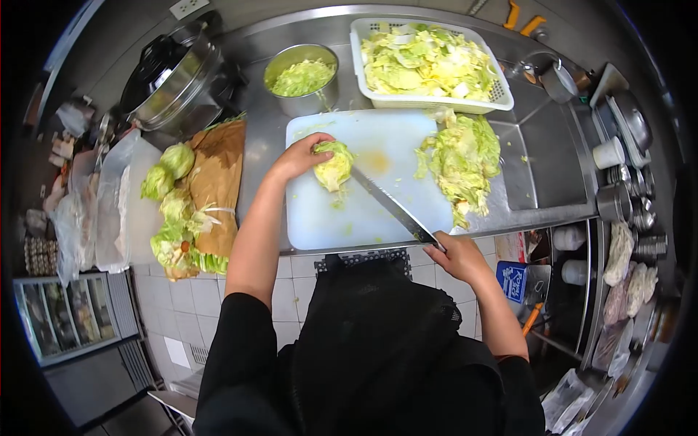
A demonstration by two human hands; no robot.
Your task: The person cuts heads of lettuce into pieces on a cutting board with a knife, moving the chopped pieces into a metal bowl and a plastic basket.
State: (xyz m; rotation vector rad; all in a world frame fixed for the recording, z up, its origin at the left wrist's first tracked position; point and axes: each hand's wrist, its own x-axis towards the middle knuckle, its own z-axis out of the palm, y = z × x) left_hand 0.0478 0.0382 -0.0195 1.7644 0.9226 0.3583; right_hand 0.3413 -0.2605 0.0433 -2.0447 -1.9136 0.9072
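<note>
On the white cutting board (320, 214), my left hand (302, 155) grips a small pale-green head of lettuce (334, 167), fingers over its top left side. My right hand (458, 256) is wrapped round the handle of a long kitchen knife (392, 206) at the board's lower right corner. The blade points up and left across the board, its tip right by the lettuce. A heap of loose lettuce leaves (465, 156) lies over the board's right edge. Small green scraps are scattered around the lettuce.
Behind the board stand a steel pot (318, 102) of shredded lettuce and a white basket (436, 104) full of cut leaves. Left, lettuce heads (177, 160) lie by a brown paper bag (216, 174). A steel sink (545, 163) is at right; the counter's front edge is close to me.
</note>
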